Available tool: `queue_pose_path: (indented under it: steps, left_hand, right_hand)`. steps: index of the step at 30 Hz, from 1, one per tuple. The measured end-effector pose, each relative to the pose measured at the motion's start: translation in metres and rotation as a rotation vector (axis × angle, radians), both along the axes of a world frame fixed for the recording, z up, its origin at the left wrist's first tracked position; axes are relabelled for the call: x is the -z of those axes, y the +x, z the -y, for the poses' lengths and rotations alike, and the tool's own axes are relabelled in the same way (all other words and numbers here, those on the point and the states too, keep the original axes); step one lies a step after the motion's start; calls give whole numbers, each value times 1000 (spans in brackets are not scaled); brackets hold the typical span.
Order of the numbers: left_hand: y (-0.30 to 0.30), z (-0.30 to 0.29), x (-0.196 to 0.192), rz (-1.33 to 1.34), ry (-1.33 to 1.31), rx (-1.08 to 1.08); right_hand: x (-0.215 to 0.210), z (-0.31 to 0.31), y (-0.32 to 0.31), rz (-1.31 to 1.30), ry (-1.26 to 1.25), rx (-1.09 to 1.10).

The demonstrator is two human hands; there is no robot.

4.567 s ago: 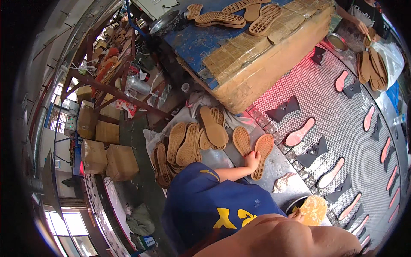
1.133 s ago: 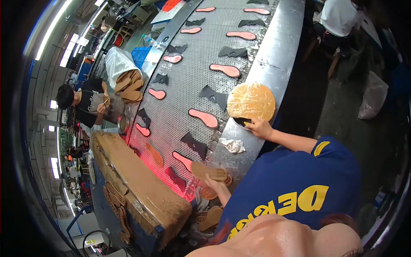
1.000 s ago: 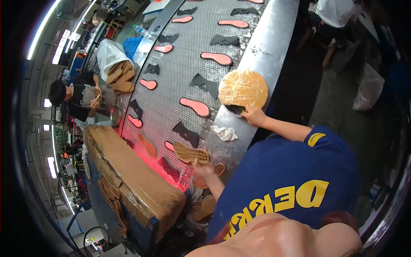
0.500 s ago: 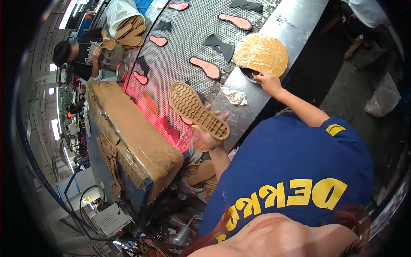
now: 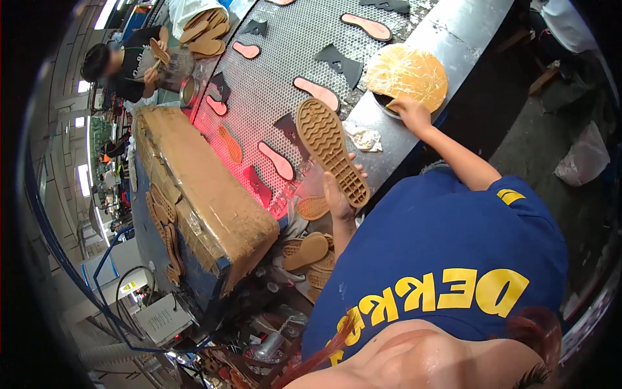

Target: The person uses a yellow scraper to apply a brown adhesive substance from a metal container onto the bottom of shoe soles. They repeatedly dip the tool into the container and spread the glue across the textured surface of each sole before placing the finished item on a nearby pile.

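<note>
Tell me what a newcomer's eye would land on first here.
Probably the tan shoe sole held up in the left hand, zigzag tread showing. Next, the mesh belt beyond it, red-lit at lower left, dotted with pink soles. Farther right, a round yellow disc partly covers a container at the right hand.

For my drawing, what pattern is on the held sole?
The sole has wavy ridges and a square grid; head view.

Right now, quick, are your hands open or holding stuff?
Left hand: holding a tan shoe sole.
Right hand: at the edge of a round yellow cover; grip can't be told.
</note>
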State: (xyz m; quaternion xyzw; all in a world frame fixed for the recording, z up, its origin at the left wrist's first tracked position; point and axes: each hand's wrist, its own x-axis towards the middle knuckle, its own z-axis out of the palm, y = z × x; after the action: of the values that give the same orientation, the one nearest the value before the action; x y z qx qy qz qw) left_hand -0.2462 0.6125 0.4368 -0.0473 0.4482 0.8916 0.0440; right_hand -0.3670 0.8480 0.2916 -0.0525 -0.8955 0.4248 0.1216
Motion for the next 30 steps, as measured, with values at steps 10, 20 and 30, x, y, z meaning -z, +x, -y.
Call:
queue_pose_path:
  steps: [10,20,30]
  left_hand:
    - [-23,-12,-3,43,238,110]
    - [-16,-22,-37,-37,158,121]
    - [-7,-17,-41,-33,36,208]
  right_hand:
    - [-116,-8,-21,19,-1320,-14]
    - [-234,42,20,-774,-301,-460]
    - [-232,49,25,-789,-257,-492]
